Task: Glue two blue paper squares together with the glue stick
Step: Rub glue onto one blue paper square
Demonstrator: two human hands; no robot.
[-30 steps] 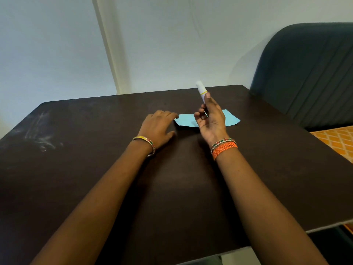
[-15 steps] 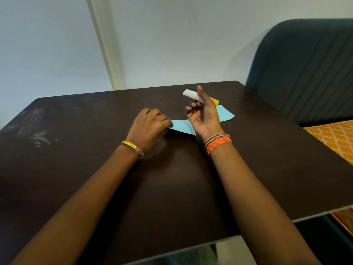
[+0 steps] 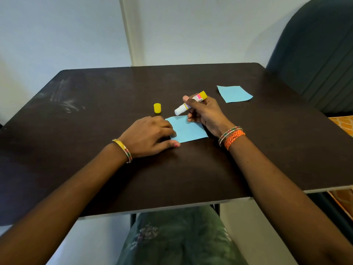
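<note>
One blue paper square (image 3: 188, 130) lies flat on the dark table (image 3: 95, 115) in front of me. My left hand (image 3: 149, 135) rests on its left edge, fingers pressing it down. My right hand (image 3: 204, 112) holds the uncapped glue stick (image 3: 188, 105) tilted, its white tip pointing down-left just above the square's far edge. The yellow cap (image 3: 157, 108) stands on the table behind my left hand. A second blue square (image 3: 234, 93) lies apart at the far right of the table.
A dark green padded chair back (image 3: 315, 54) stands by the table's right far corner. The near table edge (image 3: 172, 207) runs just above my lap. Pale smudges (image 3: 65, 100) mark the table's left side.
The view has dropped and pulled closer. The glue stick has swung from pointing up to tip-down over the near square. My left hand now lies flat on that square.
</note>
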